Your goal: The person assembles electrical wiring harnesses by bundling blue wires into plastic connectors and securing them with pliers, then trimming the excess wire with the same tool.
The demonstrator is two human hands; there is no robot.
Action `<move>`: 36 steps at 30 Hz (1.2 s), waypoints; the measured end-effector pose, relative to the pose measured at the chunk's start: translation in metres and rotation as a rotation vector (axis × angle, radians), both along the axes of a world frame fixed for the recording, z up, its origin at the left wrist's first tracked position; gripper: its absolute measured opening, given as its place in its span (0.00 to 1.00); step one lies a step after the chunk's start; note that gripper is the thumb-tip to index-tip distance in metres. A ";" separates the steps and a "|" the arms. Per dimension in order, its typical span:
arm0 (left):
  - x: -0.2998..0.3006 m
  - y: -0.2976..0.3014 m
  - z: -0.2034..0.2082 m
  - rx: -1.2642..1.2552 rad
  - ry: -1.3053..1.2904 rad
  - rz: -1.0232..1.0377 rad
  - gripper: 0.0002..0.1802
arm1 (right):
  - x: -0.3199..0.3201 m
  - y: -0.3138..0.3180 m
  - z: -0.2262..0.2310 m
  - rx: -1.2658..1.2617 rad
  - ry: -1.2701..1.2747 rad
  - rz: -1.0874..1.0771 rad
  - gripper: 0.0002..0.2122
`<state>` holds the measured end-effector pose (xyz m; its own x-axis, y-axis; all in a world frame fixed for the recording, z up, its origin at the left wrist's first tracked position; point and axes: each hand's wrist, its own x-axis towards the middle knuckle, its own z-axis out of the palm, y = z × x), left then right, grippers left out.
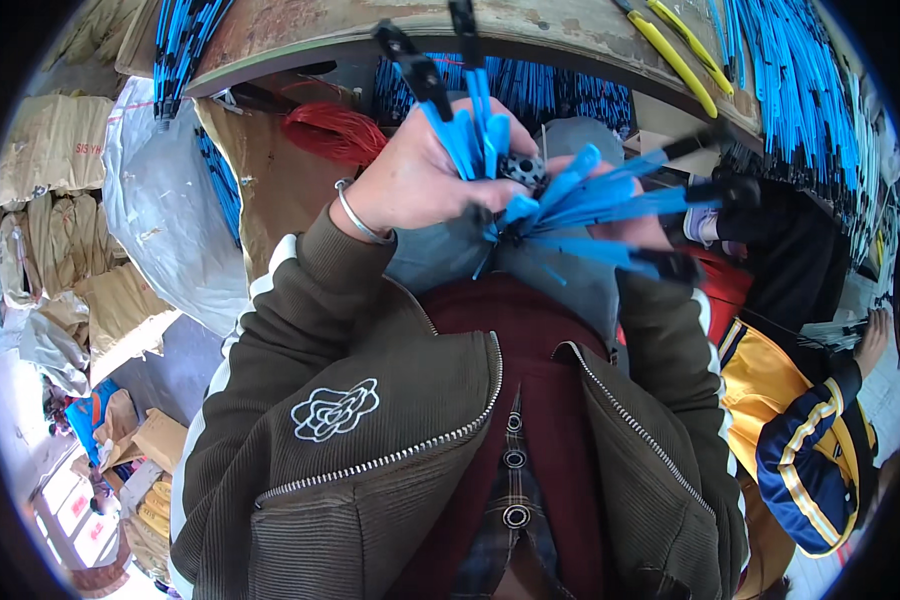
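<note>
My left hand (420, 180), a silver bangle at its wrist, is closed around some blue rods with black ends (460, 140) that point away from me. More blue rods with black ends (610, 205) fan out to the right, in front of my right hand (642, 232). That hand is closed on the fanned rods, though they hide most of its fingers. Between my hands sits a small round dark piece with holes (523, 170), where the rods come together. Both hands are above my lap, near the bench edge. Some black ends are smeared by motion.
Yellow-handled pliers (675, 55) lie on the wooden bench (320, 40). Blue rods (800, 90) are heaped at the far right. Red cord (335, 135) lies by a cardboard box (270, 200). Brown packages (55, 150) are stacked left. A person in a yellow-and-navy jacket (800, 440) sits close on my right.
</note>
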<state>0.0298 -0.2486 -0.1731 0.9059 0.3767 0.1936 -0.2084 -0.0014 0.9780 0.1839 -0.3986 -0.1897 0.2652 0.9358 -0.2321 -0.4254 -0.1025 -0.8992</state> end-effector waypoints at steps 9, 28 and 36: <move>0.004 -0.003 0.014 0.187 0.130 -0.069 0.17 | 0.037 0.034 0.030 -0.137 -0.332 0.675 0.08; -0.006 -0.009 0.006 0.280 0.003 -0.008 0.18 | 0.001 0.009 0.020 -0.006 -0.201 0.273 0.10; 0.002 -0.003 0.003 0.269 -0.138 -0.314 0.16 | 0.018 0.022 0.028 -0.119 -0.324 0.586 0.17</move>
